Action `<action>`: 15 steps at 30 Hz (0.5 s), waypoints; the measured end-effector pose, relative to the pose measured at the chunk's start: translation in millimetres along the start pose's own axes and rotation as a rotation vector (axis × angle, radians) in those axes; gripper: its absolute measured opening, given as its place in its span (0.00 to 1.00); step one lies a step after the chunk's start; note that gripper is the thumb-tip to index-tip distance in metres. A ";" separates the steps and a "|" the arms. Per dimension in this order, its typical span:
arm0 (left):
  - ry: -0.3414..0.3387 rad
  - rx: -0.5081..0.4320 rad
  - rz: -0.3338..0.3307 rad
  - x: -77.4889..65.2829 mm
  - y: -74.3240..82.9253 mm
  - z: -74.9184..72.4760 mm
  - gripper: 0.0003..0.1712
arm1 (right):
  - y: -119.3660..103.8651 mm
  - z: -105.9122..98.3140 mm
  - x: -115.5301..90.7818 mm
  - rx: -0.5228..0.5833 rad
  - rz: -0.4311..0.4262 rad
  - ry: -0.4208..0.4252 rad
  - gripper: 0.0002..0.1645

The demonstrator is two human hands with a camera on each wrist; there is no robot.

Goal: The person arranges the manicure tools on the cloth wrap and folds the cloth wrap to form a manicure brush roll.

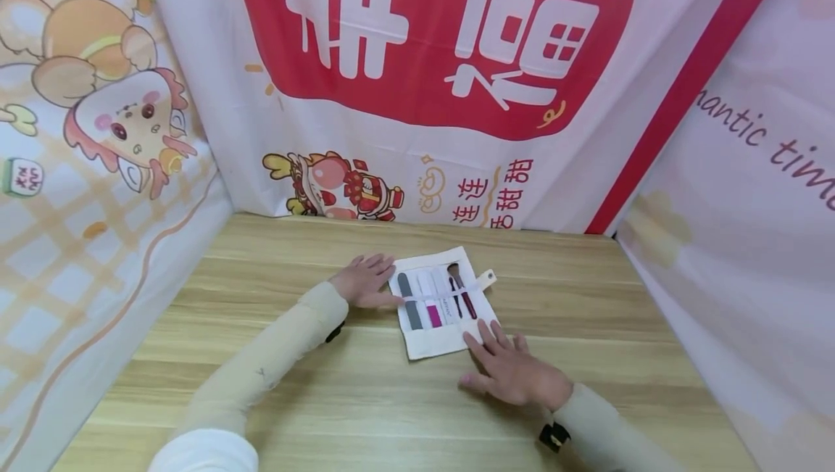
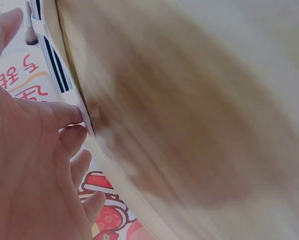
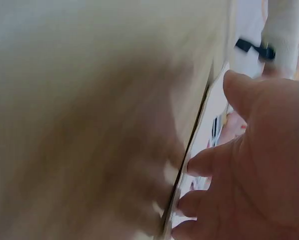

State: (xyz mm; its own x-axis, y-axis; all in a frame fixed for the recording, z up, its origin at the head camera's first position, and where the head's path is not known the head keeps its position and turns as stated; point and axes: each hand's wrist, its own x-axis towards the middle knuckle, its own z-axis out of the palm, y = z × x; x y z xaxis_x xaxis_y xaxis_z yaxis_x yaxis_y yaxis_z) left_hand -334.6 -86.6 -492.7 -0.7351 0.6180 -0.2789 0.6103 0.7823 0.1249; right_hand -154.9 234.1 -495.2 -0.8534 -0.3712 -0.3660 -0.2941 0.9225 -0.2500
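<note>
A white fabric roll-up pouch (image 1: 424,346) lies unfolded on the table. An elastic band across it holds a grey nail file (image 1: 406,291), a pink-ended tool (image 1: 433,316) and slim brushes, one a dark-bristled makeup brush (image 1: 454,272). My left hand (image 1: 365,282) rests at the pouch's left edge, fingers extended and thumb over the file side. In the left wrist view its index fingertip meets the pouch edge. My right hand (image 1: 512,370) lies at the lower right corner with spread fingers, their tips on the white fabric. Neither hand grips anything.
The pouch's strap (image 1: 485,278) with a snap sticks out to the right. Wood-grain table (image 1: 313,399) surrounds the pouch. Printed cloth hangs behind the table (image 1: 417,117) and along both sides.
</note>
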 end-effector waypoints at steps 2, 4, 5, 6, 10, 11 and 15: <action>-0.002 -0.016 0.006 -10.0 -3.1 2.7 0.56 | 9.6 -4.8 6.0 -0.026 0.016 0.007 0.52; -0.008 -0.032 0.011 -21.4 -4.9 5.9 0.56 | 20.8 -9.5 13.8 -0.043 0.042 0.013 0.53; -0.009 -0.038 0.011 -27.8 -4.6 7.5 0.56 | 26.9 -12.1 18.4 -0.048 0.054 0.018 0.53; -0.010 -0.040 0.015 -34.3 -3.8 9.0 0.56 | 33.4 -14.8 23.0 -0.042 0.061 0.024 0.53; -0.027 -0.035 0.037 -56.2 1.6 15.7 0.59 | 55.2 -27.8 43.4 -0.015 0.067 0.040 0.53; -0.030 -0.032 0.043 -60.4 3.8 17.6 0.59 | 59.9 -31.3 48.6 -0.017 0.060 0.046 0.53; -0.030 -0.018 0.063 -76.4 16.0 27.1 0.59 | 74.2 -42.6 70.6 -0.055 0.035 0.070 0.52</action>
State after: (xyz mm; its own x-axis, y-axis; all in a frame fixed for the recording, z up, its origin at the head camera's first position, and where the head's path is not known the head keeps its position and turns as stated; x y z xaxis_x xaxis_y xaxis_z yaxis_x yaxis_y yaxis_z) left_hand -260.8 -123.4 -495.2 -0.6861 0.6637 -0.2980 0.6494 0.7433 0.1604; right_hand -255.3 280.8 -501.4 -0.8907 -0.3326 -0.3098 -0.2853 0.9397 -0.1884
